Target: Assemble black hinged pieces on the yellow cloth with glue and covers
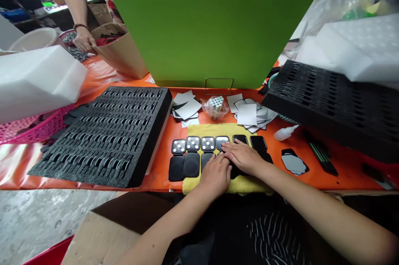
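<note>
A row of small black square cases (193,143) lies open on a yellow cloth (246,185) at the table's front edge. Some show white dotted inserts, others are plain black. My left hand (215,175) rests palm down on the lower halves in the middle of the row, fingers curled over one. My right hand (242,155) lies flat across the cases just right of it, fingers stretched toward a case (222,141) with a pale insert. Neither hand lifts anything.
Black foam trays stand at the left (106,132) and right (327,99). White paper squares (247,113), a bag of small cylinders (215,106), a white bottle (284,133) and a green board (212,24) lie behind. Another person's hand (83,41) works far left.
</note>
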